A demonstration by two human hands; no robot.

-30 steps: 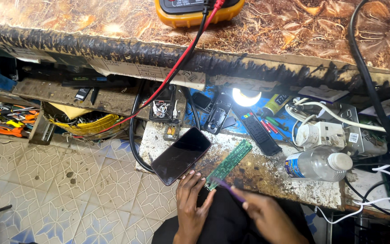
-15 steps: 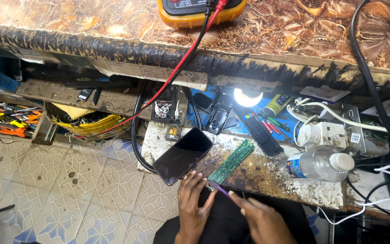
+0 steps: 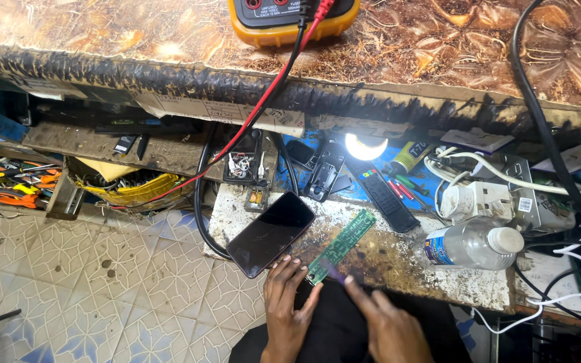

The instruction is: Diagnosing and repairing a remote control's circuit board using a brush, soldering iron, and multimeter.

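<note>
My left hand (image 3: 285,304) holds the near end of a long green circuit board (image 3: 341,245) that lies on the stained low bench (image 3: 405,259). My right hand (image 3: 384,323) grips a thin purple-tipped tool (image 3: 334,271) and touches its tip to the board's near end. A black smartphone (image 3: 270,233) lies face up just left of the board, beside my left fingers.
A plastic water bottle (image 3: 473,245) lies at the bench's right. Behind are a black remote (image 3: 389,201), a lit bulb (image 3: 364,146), a white power strip (image 3: 485,199) and tangled cables. A yellow multimeter (image 3: 290,17) with red and black leads sits on the upper counter. Tools fill a tray (image 3: 15,185) at left.
My right hand has moved left and forward, bringing the thin tool's tip onto the near end of the board. My left hand stays on the board.
</note>
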